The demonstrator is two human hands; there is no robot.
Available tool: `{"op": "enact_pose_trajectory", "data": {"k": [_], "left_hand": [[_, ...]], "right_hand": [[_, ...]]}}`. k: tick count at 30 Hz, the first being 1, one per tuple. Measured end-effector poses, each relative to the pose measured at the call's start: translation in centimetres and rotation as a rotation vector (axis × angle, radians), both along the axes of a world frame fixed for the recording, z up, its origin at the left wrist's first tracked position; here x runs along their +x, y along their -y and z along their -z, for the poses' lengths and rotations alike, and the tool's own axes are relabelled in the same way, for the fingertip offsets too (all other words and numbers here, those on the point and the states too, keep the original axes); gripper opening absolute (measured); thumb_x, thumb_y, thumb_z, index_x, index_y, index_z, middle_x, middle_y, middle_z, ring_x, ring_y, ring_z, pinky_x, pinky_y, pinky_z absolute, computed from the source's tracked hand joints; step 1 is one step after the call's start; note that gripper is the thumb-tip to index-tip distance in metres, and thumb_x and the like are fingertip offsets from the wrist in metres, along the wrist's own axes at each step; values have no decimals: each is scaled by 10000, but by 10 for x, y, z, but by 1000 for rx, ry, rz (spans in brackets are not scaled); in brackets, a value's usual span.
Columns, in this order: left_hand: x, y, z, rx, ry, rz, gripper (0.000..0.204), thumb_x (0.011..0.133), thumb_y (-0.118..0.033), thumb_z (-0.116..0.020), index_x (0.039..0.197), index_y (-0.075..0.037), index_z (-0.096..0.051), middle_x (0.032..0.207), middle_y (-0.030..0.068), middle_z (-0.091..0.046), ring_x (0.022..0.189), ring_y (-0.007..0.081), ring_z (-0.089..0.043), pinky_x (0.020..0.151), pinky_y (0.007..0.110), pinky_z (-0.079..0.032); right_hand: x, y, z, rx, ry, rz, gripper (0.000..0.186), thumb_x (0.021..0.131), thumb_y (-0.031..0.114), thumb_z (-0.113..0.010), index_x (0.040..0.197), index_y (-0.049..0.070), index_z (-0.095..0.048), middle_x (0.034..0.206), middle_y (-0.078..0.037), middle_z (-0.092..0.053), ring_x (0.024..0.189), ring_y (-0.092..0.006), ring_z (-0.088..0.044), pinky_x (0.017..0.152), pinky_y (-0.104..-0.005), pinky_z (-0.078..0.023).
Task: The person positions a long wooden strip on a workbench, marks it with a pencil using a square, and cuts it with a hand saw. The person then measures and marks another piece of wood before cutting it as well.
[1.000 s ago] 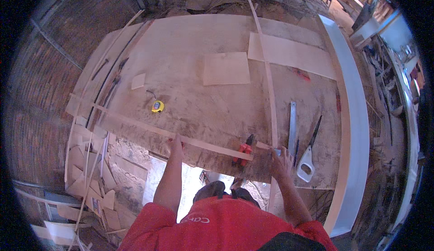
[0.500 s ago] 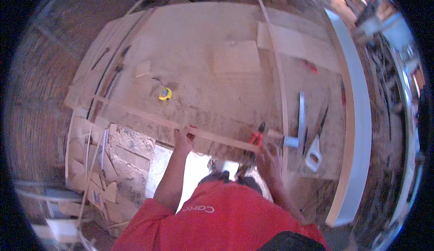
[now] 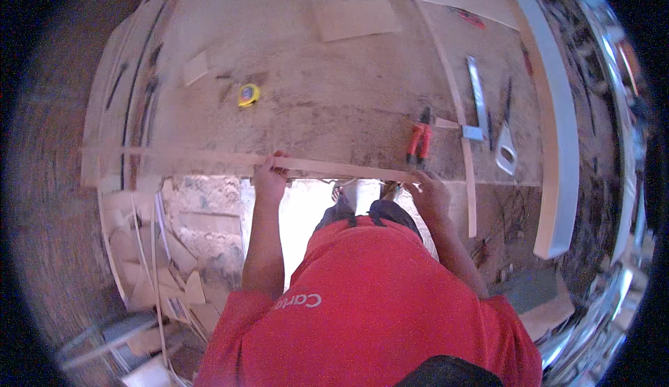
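A long thin wooden strip [image 3: 341,169] lies along the near edge of the workbench, stretching far to the left. My left hand [image 3: 270,178] is closed around its middle part, fingers curled over the top. At the strip's right end, my right hand [image 3: 431,195] grips it with fingers bent. Just beyond that hand rest red-handled pliers [image 3: 419,141]. A yellow tape measure [image 3: 249,95] sits farther off, beyond my left hand. To the right lie a try square [image 3: 477,101] and a handsaw [image 3: 506,153] with a pale handle.
The workbench [image 3: 306,73] carries a flat board [image 3: 357,14] at the far side and another narrow strip [image 3: 456,97] running away from me. A long pale beam [image 3: 557,115] borders the right. Wood offcuts [image 3: 185,282] are piled at lower left.
The view has shifted, so the bench's things appear higher. The strip and both hands now lie closer to the bench's near edge, and my right hand is farther from the pliers.
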State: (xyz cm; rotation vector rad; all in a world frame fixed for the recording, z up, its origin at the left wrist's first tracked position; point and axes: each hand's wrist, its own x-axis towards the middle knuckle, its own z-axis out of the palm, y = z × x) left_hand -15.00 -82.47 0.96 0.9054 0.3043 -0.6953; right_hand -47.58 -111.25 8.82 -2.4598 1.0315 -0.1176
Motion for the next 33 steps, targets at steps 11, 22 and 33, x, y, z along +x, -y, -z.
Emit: {"op": "enact_pose_trajectory", "data": {"k": [11,22,33], "left_hand": [[-13,8,-37,24,135,4,431,979,-55,-695,1304,-176,-439,1209,143,-689,1106,330,-696,896,429,-620],[3,17,34,237,-78,242,352,970,-238,-758,1234,-128,-552,1067,85,-677,892,224,-704,773,362,-644],[45,40,-127,1100,1808,387,512,752,-515,-869,788,-56,-646,737,123,-643,697,335,-618,687,493,-474]], "right_hand": [[-8,4,-20,41,-85,50,355,853,408,-803,1102,155,-797,1058,-121,-766,833,-314,-750,745,-439,-592],[-66,25,-23,641,389,371,368,849,231,-849,1154,36,-781,1003,-71,-793,887,-158,-733,825,-337,-601],[-107,9,-48,1135,829,805,453,940,109,-748,1320,-97,-613,1134,-186,-722,968,-246,-732,870,-351,-615]]}}
